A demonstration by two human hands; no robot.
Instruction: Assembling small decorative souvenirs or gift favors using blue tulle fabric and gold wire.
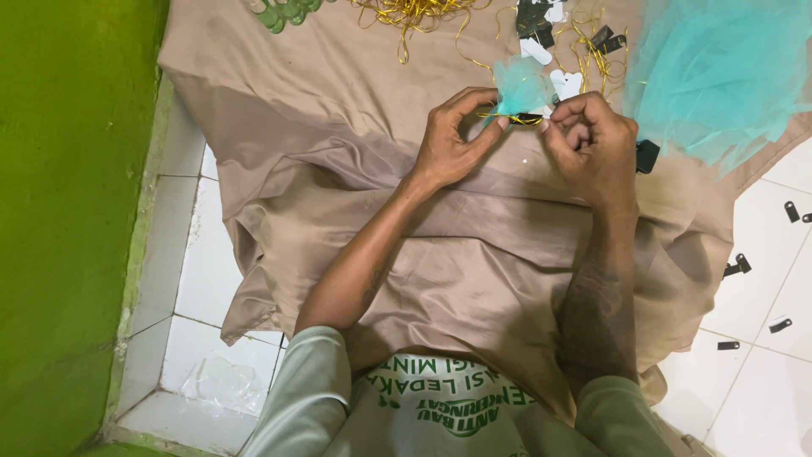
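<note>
My left hand (452, 140) pinches a small tuft of turquoise tulle (518, 86) bound with gold cord (507, 118), while my right hand (592, 140) grips the cord's other end. Both hover over a tan cloth (338, 127), with a big tulle heap (719, 76) lying just beside my right hand.

The floor (211, 254) is laid with white tiles and is met on one side by a green wall (68, 211). A tan cloth (338, 110) is spread over the floor, creased and folded at its near edge. On the cloth are found a tangle of gold string (414, 13), small black tags (533, 21), small white tags (567, 83), a heap of turquoise netting (719, 68) and some green pieces (283, 13). More black tags (736, 266) are scattered on the bare tiles beside the cloth.
</note>
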